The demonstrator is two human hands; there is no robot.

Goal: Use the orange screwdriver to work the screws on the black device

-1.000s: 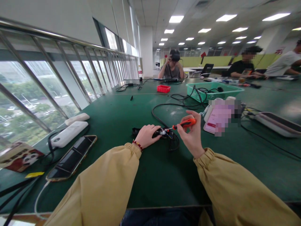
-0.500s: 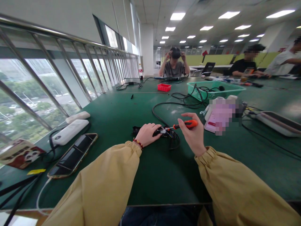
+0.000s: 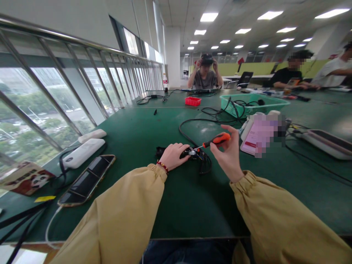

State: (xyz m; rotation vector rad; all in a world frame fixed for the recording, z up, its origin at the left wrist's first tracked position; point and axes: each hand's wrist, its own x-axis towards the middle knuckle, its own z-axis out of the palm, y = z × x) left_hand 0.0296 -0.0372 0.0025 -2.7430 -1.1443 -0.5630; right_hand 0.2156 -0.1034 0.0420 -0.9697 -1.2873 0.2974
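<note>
My left hand (image 3: 174, 156) is closed over a black device (image 3: 161, 151) that lies on the green table, pinning it down. At the device's right end some metal and thin coloured wires (image 3: 202, 157) show, and a black cable loops out from there. In my right hand (image 3: 227, 156) an orange and black screwdriver (image 3: 220, 139) is held by its handle between thumb and fingers. The shaft slants down to the left, and its tip meets the device's exposed end beside my left fingertips. The rest of the device is hidden under my left hand.
A phone (image 3: 87, 180), a white power bank (image 3: 84, 154) and a panda-printed packet (image 3: 26, 178) lie on the left. Beyond the hands are a small red basket (image 3: 193, 101) and a green basket (image 3: 254, 104) with cables. A pink-screened phone (image 3: 257, 134) lies right; several people sit farther off.
My right hand's fingers have spread and shifted on the screwdriver handle, whose back end is tilted higher. My left hand stays on the device. The view has shifted slightly.
</note>
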